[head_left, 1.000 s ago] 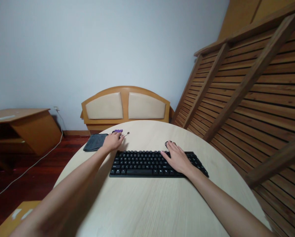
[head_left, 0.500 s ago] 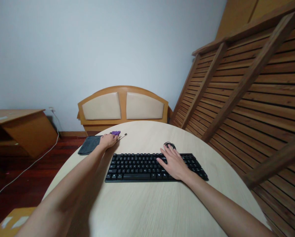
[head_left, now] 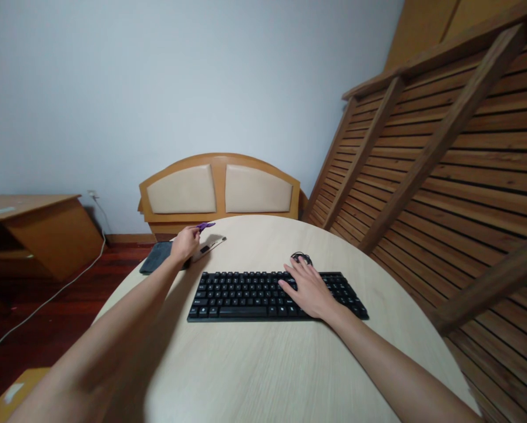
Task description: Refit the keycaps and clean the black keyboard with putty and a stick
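Observation:
A black keyboard lies on the pale round table. Across its right part rests my right hand, palm down with the fingers spread. Its fingertips reach a coiled black cable behind the keyboard. My left hand is closed on a small purple object, held just above the table at the far left; its kind does not show. Below that hand lies a thin pale stick-like item with a dark tip. A dark grey folded cloth sits under and left of the left wrist.
Beyond the table stands a wooden headboard with two cream panels. Slatted wooden frames lean along the right side. At the left are a wooden desk and a white cord running over the floor.
My left hand has lifted the purple object off the table and drawn slightly back to the left, uncovering more of the stick-like item. My right hand stays on the keyboard.

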The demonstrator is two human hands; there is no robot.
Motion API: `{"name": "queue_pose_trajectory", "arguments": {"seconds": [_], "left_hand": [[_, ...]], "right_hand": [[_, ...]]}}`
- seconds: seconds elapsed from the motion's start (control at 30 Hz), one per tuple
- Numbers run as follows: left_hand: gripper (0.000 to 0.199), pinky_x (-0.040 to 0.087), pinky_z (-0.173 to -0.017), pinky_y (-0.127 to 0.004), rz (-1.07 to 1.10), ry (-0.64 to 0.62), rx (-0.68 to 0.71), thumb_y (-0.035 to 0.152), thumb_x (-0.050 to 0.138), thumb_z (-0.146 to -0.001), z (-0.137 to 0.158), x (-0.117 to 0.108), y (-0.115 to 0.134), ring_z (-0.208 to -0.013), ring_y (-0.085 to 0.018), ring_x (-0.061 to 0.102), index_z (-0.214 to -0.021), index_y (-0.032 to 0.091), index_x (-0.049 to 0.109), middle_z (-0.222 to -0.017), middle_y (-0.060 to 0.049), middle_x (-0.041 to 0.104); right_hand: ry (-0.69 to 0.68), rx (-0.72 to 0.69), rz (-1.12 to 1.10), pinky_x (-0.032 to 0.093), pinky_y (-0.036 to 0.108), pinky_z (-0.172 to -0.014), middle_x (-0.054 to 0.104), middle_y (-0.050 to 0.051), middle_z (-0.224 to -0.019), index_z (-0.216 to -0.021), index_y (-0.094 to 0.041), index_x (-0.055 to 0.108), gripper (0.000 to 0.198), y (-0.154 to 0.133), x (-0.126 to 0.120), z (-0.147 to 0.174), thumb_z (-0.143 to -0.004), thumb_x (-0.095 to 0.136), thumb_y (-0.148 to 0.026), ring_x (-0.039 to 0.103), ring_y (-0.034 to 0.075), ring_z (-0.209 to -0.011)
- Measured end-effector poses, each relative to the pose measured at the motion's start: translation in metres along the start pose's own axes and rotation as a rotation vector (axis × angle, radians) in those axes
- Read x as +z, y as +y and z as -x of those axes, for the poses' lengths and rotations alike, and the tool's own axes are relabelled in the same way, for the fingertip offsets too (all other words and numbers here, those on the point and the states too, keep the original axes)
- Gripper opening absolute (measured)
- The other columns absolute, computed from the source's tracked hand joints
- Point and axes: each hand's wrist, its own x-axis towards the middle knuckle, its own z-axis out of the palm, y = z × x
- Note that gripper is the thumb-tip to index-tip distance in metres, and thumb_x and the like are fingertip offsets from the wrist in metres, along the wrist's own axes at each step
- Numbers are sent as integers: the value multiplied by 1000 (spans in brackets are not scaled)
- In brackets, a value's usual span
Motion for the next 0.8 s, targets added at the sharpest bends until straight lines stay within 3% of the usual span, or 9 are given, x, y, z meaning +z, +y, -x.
{"name": "queue_pose_trajectory", "arguments": {"seconds": [0.13, 0.37, 0.57, 0.7, 0.8], "left_hand": [[33, 45, -100, -35, 151, 141, -52, 28, 54, -90, 14, -10, 5, -116, -30, 63, -112, 16, 75, -124, -13, 70], [29, 53, -83, -36, 521, 206, -132, 35, 61, -81, 48, -12, 25, -87, -27, 71, -96, 14, 75, -93, -11, 77], [35, 55, -72, -31, 839, 13, -102, 44, 69, -69, 97, -9, 49, -78, -22, 70, -86, 14, 71, -86, -9, 75], [38, 51, -59, -28, 916, -158, -103, 51, 71, -69, 121, -11, 58, -65, -20, 66, -75, 14, 70, -77, -9, 73], [39, 46, -51, -25, 929, -218, -122, 52, 76, -67, 126, -12, 62, -58, -17, 63, -73, 14, 67, -69, -6, 70]], "right_hand": [[1, -3, -10, 17, 49, -123, 33, 11, -161, -146, -16, 51, 71, 1, 0, 0, -98, 33, -65, 16, 31, -152], [-4, -3, -18, 18, 49, -122, 36, 12, -160, -132, -17, 62, 61, -2, -4, 0, -98, 37, -61, 18, 31, -152], [-51, 2, -32, 16, 49, -123, 32, 13, -162, -126, -17, 63, 56, 8, -12, 5, -98, 39, -59, 14, 30, -153], [-51, 6, -48, 16, 49, -123, 30, 13, -163, -124, -18, 63, 58, 25, -13, 14, -96, 39, -63, 12, 30, -153], [-39, 8, -47, 17, 50, -123, 29, 12, -163, -126, -20, 63, 61, 35, -13, 19, -95, 37, -67, 11, 31, -153]]}}
